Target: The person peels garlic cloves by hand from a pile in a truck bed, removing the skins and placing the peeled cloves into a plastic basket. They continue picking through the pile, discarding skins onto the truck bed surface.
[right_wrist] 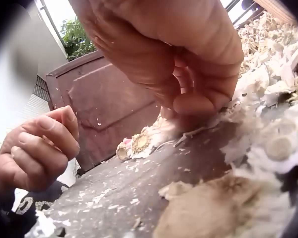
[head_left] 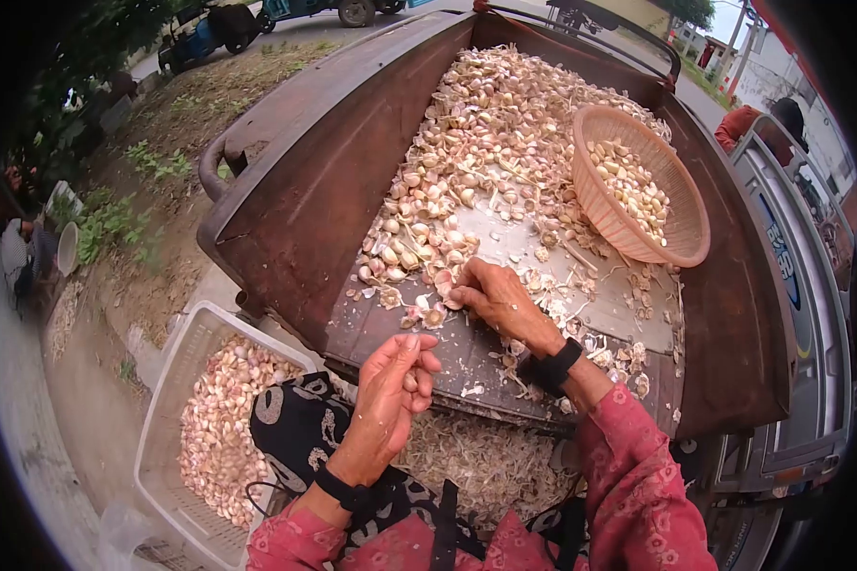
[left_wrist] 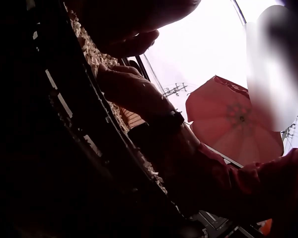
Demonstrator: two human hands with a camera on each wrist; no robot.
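Garlic bulbs and cloves [head_left: 419,181] cover much of the metal bed [head_left: 581,309]. At the pile's near edge my right hand [head_left: 505,305] pinches garlic, its fingers bent down to the surface; the right wrist view shows this hand [right_wrist: 179,54] too, the fingertips partly hiding what they grip. My left hand [head_left: 386,395] is raised just off the bed's front edge, palm up with fingers curled round what looks like a small clove. In the right wrist view the left hand [right_wrist: 37,151] is beside the bed, apart from the right.
A pink basket [head_left: 586,186] of cloves stands tilted on the pile at the right. Below left, a white crate [head_left: 167,409] holds many cloves. Raised metal sides [head_left: 314,190] flank the bed. Dry skins [head_left: 490,462] lie below its front edge. A red umbrella [left_wrist: 233,119] is overhead.
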